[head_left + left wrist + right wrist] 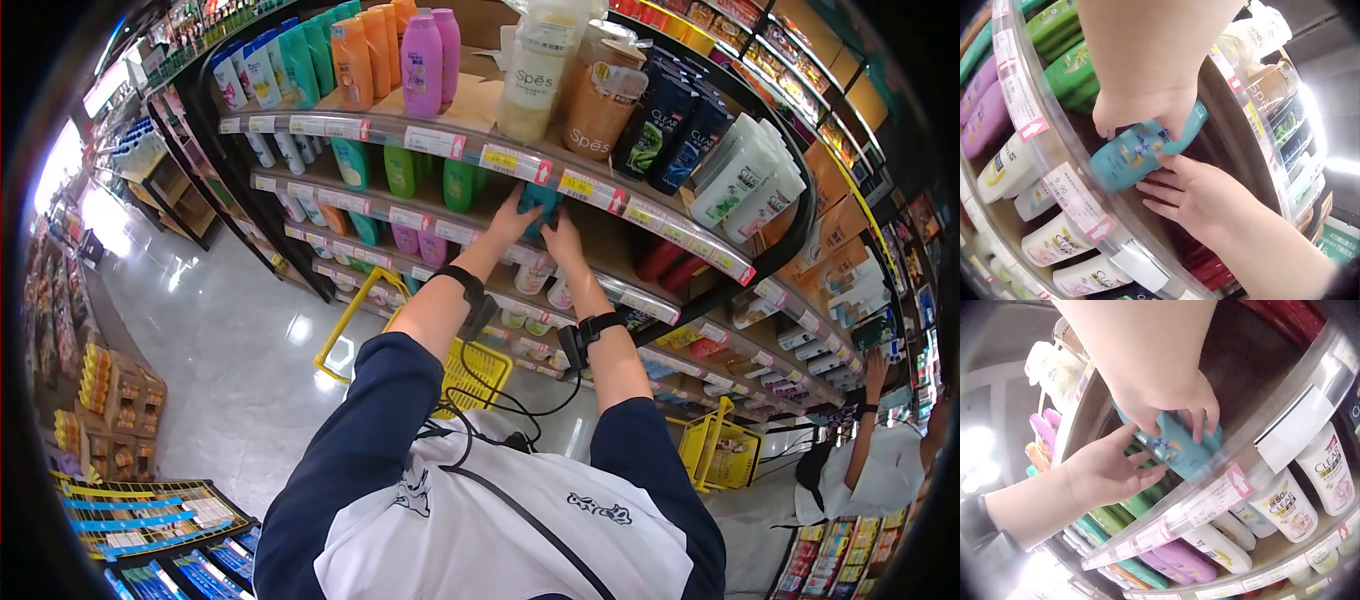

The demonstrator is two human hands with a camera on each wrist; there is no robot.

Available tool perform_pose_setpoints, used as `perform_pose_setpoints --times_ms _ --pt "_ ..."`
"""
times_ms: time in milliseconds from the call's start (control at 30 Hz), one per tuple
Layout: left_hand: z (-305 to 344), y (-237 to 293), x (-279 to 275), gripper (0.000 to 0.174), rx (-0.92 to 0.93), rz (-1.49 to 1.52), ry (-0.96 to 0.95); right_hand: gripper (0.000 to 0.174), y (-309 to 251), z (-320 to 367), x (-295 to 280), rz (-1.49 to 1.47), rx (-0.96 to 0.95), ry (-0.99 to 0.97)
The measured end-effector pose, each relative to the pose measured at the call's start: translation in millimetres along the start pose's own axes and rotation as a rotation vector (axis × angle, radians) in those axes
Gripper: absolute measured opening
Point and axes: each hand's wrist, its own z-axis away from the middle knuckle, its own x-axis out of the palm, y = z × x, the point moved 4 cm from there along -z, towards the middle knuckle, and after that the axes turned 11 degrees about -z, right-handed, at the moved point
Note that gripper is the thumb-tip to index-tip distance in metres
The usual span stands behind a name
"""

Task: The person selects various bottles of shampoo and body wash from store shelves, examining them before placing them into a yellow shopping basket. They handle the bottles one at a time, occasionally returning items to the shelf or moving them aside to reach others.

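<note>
A teal bottle (541, 208) (1138, 150) (1179, 450) stands at the front of the middle shelf, tilted in the wrist views. My left hand (508, 222) (1147, 106) (1107, 469) holds it from the left side, thumb and fingers against it. From the right, my right hand (563, 240) (1210, 197) (1166, 390) grips it with thumb and fingers on either side. In each wrist view the other hand's fingers look fairly straight beside the bottle. Its far end is partly hidden by the hands.
Green bottles (458, 186) stand left of the hands and red packs (668, 262) lie to the right. The shelf edge with price labels (435, 141) runs above. Yellow baskets (478, 375) are on the floor. Another person (880, 465) is at the right.
</note>
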Motion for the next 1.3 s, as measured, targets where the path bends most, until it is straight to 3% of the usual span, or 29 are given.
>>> perform_pose_setpoints --times_ms 100,267,333,467,500,700,800,900,1000,1100,1200,1267,1300 --pt "2.2 12.8 4.8 0.086 -0.025 -0.161 -0.005 0.039 2.7 -7.0 0.0 0.083 -0.002 0.013" --pt "-2.6 -3.9 39.5 0.095 0.073 -0.022 0.093 0.036 16.8 -14.9 -14.8 0.243 -0.113 0.050" --pt "10.3 24.2 41.4 0.094 0.034 -0.014 0.146 0.036 -4.0 -8.1 -26.3 0.233 -0.120 0.041" --pt "22.7 34.4 54.6 0.075 -0.027 0.120 0.243 0.043 -38.1 10.8 -40.0 0.247 -0.238 0.098" --pt "40.5 65.4 43.6 0.065 -0.146 0.232 0.188 0.046 -18.1 6.2 -38.6 0.255 -0.286 0.136" --pt "71.6 59.8 37.1 0.061 -0.146 0.284 0.252 0.042 -28.5 45.8 -32.2 0.326 -0.210 0.073" --pt "93.6 58.7 26.4 0.057 -0.180 0.317 0.255 0.040 -41.0 70.5 -20.6 0.282 -0.348 0.091" --pt "114.0 55.0 10.4 0.057 -0.081 0.294 0.458 0.035 -43.8 87.3 3.4 0.065 -0.378 0.068" --pt "137.6 59.5 -17.9 0.057 -0.139 0.244 0.499 0.034 -5.5 91.0 44.1 -0.529 -0.057 0.014" --pt "159.1 37.0 -45.4 0.056 -0.306 0.138 0.463 0.035 12.8 107.8 85.7 -0.405 -0.147 -0.026" --pt "183.5 -23.3 -69.7 0.056 -0.359 -0.097 0.441 0.040 47.9 132.9 127.2 -0.137 0.040 -0.250" --pt "203.8 -79.0 -82.5 0.055 -0.437 -0.081 0.375 0.041 55.7 146.0 153.5 0.081 0.281 -0.482" --pt "214.6 -100.2 -91.3 0.055 -0.484 -0.041 0.326 0.048 85.9 156.4 171.4 0.030 0.325 -0.569"
